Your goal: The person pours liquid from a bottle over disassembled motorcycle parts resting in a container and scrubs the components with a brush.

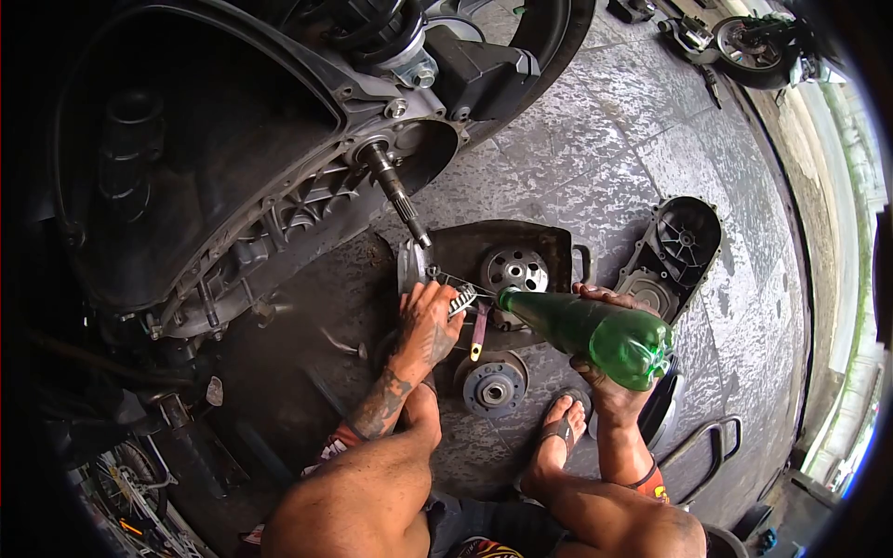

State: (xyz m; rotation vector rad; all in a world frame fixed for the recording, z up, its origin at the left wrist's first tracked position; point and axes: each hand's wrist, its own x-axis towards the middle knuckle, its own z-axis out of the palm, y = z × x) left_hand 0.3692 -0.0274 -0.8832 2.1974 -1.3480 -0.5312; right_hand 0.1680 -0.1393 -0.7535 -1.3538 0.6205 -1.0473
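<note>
My right hand (609, 372) is wrapped round a green plastic bottle (586, 325), tipped with its neck pointing left. Thin streaks of liquid run from its mouth towards my left hand (430, 325). That hand is closed on a small piece with pale ridges (462, 299), whose kind I cannot make out. Both are over a dark metal tray (456, 244). In the tray lies a round metal clutch bell (514, 270) with holes. A pink-handled tool (478, 337) rests at the tray's near edge, partly hidden.
A round metal disc part (495, 391) lies on the floor before me. At left looms a motorcycle's opened engine case (307, 200) with a splined shaft (398, 195) jutting out. An elongated cover (674, 251) lies at right, and another motorcycle (753, 46) stands far right.
</note>
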